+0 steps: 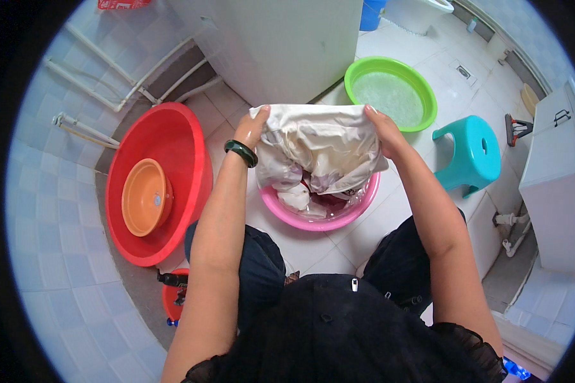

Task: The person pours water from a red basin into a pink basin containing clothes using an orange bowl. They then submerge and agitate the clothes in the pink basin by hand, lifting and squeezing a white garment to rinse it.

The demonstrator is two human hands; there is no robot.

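A wet, whitish garment (321, 139) is stretched by its top edge between my two hands. My left hand (252, 125) pinches its left corner, thumb on top, and a dark green bangle (241, 153) circles that wrist. At the opposite corner my right hand (383, 130) grips the cloth. The garment hangs over a pink basin (318, 225) on the floor and hides the basin's far side. Inside the basin lie white cloth (294, 195) and dark red cloth (329, 203) in water.
A green basin (429, 95) of sudsy water stands beyond, right of a large white cabinet-like body (287, 48). A turquoise plastic stool (477, 153) is at right. Leftward, a red tub (187, 139) holds an orange basin (136, 198). White pipes (91, 91) run along the left wall.
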